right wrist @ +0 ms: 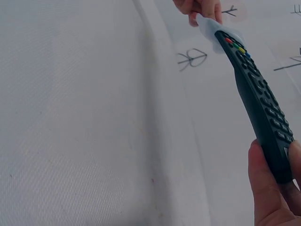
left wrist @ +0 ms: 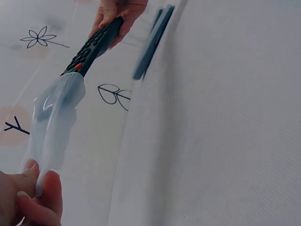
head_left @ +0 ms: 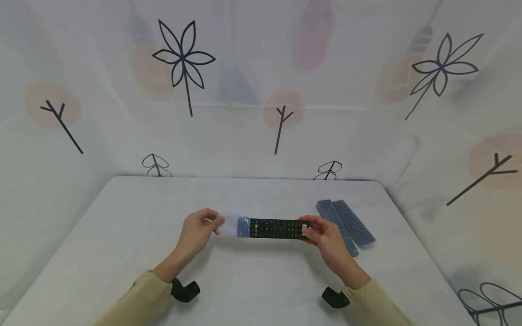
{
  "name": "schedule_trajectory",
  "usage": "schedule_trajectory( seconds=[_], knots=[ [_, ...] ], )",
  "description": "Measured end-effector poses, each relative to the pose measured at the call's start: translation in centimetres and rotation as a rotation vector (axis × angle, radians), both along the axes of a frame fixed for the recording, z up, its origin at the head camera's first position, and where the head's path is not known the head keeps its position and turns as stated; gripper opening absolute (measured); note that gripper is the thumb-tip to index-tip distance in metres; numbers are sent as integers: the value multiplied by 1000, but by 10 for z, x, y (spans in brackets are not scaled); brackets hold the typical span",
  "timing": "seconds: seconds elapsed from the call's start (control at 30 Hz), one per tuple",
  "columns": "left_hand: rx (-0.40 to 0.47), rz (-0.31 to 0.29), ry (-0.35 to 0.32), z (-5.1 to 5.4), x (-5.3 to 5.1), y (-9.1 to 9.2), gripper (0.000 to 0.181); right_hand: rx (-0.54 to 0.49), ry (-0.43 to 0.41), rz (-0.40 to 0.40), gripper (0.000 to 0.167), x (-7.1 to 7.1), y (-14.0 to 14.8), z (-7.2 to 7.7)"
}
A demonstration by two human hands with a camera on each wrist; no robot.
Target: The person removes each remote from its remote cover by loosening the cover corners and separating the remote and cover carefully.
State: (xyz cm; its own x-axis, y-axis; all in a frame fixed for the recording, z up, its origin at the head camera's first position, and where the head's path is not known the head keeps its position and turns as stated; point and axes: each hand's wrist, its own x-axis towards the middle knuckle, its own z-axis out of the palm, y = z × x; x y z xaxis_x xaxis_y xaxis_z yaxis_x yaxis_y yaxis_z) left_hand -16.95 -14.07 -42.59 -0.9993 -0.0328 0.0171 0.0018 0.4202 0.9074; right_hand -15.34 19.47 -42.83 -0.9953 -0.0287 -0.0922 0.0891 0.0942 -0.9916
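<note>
The left hand (head_left: pixel 200 229) has its thumb and fingers drawn together and pinches the loose end of a translucent plastic cover (head_left: pixel 227 225). The right hand (head_left: pixel 329 237) grips the opposite end of a black remote control (head_left: pixel 277 229), with the thumb on the button face and the fingers curled against the underside.

The remote control is located between the two hands and is held above the desk (head_left: pixel 253 280), lengthwise from left to right with its buttons visible from the head. Its left end, next to the coloured buttons (left wrist: pixel 78 68), sits inside the cover; the remaining length is exposed. The cover extends past that end to the left fingertips, so the left hand is apart from the remote control itself.

Two blue-grey remotes, an inner one (head_left: pixel 335 222) and an outer one (head_left: pixel 354 222), rest on the desk beyond and to the right of the right hand. They lie side by side at an angle. The inner one is nearer the right hand.
</note>
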Motion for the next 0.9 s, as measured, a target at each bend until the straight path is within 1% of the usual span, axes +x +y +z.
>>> schedule_trajectory(
  seconds=[0.33,0.57,0.73,0.9],
  knots=[
    [29,4,-7,0,0,-4,11,-50,3,0,35,-1,3,-1],
    [38,28,-4,-2,-1,-8,12,-55,10,-3,36,-5,2,-1],
    [50,31,-9,-3,-1,-9,11,-54,15,-8,35,-5,2,-3],
    [65,28,-16,-3,0,-12,13,-44,-4,-20,36,-6,4,-4]
  ],
)
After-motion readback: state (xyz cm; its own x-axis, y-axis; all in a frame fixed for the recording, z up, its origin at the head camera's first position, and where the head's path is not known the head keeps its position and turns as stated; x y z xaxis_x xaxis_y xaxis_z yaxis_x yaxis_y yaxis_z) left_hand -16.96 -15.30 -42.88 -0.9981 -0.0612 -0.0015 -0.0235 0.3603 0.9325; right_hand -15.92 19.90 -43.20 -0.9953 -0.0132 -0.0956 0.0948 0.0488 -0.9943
